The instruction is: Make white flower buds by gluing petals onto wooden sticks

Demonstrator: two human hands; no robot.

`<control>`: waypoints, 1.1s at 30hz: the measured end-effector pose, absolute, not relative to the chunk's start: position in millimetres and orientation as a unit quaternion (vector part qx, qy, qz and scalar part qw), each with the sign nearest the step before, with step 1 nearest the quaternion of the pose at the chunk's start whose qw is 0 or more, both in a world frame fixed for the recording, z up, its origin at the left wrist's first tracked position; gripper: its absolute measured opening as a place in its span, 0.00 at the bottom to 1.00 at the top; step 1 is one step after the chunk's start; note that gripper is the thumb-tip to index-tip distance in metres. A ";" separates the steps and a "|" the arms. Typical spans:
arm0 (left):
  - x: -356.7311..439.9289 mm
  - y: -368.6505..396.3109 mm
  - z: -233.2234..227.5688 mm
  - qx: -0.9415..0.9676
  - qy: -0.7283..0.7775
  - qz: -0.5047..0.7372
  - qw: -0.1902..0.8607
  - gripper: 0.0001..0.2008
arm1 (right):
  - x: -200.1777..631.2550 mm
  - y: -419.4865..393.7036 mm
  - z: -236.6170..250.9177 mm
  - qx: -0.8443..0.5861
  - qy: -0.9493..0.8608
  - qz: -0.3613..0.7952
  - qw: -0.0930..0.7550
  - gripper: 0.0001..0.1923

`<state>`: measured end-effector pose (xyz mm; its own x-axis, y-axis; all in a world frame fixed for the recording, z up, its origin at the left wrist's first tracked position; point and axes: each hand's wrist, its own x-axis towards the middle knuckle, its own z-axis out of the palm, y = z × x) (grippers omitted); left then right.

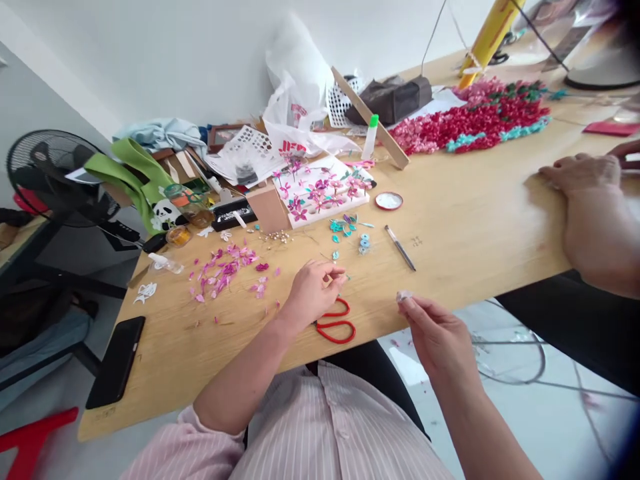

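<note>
My left hand (314, 291) is over the table near its front edge, thumb and fingertips pinched together. A speck of teal shows at its fingertips, but I cannot make out what they hold. Just below lie scissors (338, 323) with red handles, their blades hidden under my left wrist. My right hand (443, 333), at the table's edge, pinches a small translucent whitish piece (404, 296) between thumb and fingers. Beyond my hands are teal petals (343, 227), small blue-and-clear spools (365, 244) and a pen (401, 248). Loose pink petals (227, 270) are scattered to the left.
A white foam holder (325, 215) bears several pink wire flowers. Beside it are a small red-rimmed dish (389, 201) and a green-capped bottle (370, 138). A phone (116, 362) lies at the left edge. Another person's hand (587, 172) rests at right, near a red-pink flower heap (480, 117).
</note>
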<state>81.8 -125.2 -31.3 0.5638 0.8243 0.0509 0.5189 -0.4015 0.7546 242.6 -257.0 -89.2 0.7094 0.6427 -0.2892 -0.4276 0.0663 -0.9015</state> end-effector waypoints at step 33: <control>-58.8 -195.1 -34.5 0.640 0.591 0.340 0.354 0.09 | 288.2 -298.1 -275.3 -0.869 -0.332 0.335 0.149 0.16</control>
